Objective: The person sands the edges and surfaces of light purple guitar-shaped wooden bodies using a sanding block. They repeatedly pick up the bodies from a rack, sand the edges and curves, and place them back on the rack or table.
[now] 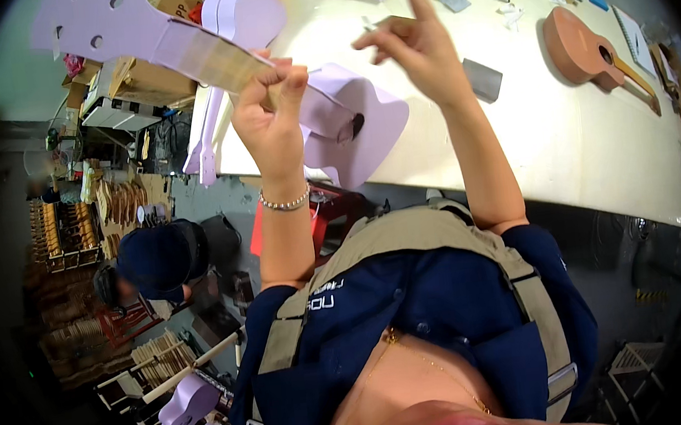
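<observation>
A lilac ukulele (380, 114) slants across the table's near left side, its headstock raised toward the upper left and its body resting at the table edge. Yellowish tape-like material covers part of the neck. My left hand (271, 125) is closed round that neck, between the headstock and the body. Above the table, right of the ukulele, my right hand (421, 49) is raised with one finger stretched out. Its other fingers pinch together near a small whitish bit, too small to name. No contact shows between the right hand and the ukulele.
On the white table (573, 157) lie a grey block (483, 80), a brown ukulele (575, 46), a notebook (633, 37) and scattered small tools. Lilac instrument bodies (248, 16) stand behind the neck. Another person (160, 258) bends among racks at left; more ukuleles (187, 403) sit lower left.
</observation>
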Demonstrator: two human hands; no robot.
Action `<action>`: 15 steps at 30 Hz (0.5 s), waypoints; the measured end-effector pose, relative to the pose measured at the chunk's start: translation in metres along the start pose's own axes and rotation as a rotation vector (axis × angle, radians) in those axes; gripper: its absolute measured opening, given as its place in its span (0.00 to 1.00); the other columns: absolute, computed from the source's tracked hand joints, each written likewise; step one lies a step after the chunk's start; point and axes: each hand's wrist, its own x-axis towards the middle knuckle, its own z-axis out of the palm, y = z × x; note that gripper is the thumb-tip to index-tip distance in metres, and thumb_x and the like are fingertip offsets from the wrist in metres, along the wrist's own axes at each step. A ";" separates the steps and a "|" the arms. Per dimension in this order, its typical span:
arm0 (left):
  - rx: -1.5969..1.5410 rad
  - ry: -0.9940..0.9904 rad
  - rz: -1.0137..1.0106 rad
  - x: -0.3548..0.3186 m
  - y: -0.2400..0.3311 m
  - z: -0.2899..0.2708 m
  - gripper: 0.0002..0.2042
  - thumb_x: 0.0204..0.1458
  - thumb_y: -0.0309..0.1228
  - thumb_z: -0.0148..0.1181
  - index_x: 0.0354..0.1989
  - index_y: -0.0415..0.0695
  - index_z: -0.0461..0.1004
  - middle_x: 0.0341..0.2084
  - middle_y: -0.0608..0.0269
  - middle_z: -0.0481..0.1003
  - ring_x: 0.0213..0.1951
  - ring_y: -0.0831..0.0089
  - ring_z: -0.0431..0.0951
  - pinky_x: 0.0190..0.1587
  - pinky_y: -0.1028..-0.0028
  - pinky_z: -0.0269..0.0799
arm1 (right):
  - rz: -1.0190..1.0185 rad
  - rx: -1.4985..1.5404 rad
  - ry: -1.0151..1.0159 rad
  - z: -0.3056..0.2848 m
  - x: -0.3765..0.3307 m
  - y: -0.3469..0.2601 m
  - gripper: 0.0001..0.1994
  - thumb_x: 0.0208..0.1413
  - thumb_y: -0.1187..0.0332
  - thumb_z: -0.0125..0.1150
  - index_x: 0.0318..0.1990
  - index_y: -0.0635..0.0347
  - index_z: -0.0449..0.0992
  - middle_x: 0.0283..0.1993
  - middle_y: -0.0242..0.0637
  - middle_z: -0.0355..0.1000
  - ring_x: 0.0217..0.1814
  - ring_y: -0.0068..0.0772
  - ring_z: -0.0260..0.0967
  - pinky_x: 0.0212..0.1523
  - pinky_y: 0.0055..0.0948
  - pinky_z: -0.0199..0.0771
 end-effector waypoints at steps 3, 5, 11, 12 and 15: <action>0.002 0.029 0.035 0.006 0.003 0.001 0.09 0.42 0.31 0.65 0.26 0.38 0.74 0.35 0.60 0.70 0.41 0.72 0.68 0.46 0.73 0.61 | -0.204 -0.390 -0.086 0.020 -0.004 -0.006 0.16 0.45 0.68 0.62 0.43 0.58 0.70 0.41 0.38 0.69 0.44 0.30 0.65 0.44 0.28 0.63; -0.007 0.009 0.028 0.007 0.002 0.004 0.09 0.42 0.31 0.65 0.26 0.38 0.74 0.35 0.60 0.70 0.41 0.72 0.67 0.46 0.74 0.60 | -0.293 -0.431 -0.079 0.027 -0.004 -0.007 0.12 0.42 0.68 0.64 0.35 0.60 0.74 0.46 0.38 0.67 0.50 0.34 0.62 0.50 0.31 0.60; 0.061 0.010 -0.100 0.006 0.007 0.009 0.18 0.43 0.24 0.62 0.46 0.43 0.72 0.38 0.63 0.65 0.37 0.73 0.68 0.44 0.75 0.64 | -0.298 -0.451 0.046 0.024 0.006 -0.002 0.07 0.40 0.71 0.64 0.27 0.62 0.74 0.42 0.42 0.66 0.49 0.39 0.62 0.48 0.32 0.61; 0.104 0.004 -0.003 0.006 0.010 0.012 0.20 0.44 0.20 0.60 0.49 0.44 0.70 0.38 0.62 0.65 0.36 0.74 0.68 0.41 0.78 0.66 | -0.307 -0.468 0.084 0.017 0.013 -0.006 0.06 0.41 0.71 0.64 0.27 0.62 0.74 0.42 0.41 0.66 0.48 0.38 0.62 0.47 0.31 0.61; 0.199 -0.050 0.129 0.006 0.004 0.015 0.20 0.44 0.17 0.57 0.49 0.41 0.69 0.38 0.61 0.65 0.36 0.75 0.68 0.41 0.79 0.66 | -0.342 -0.382 0.096 0.013 0.044 -0.030 0.07 0.46 0.67 0.62 0.29 0.60 0.74 0.41 0.37 0.66 0.48 0.32 0.62 0.43 0.27 0.61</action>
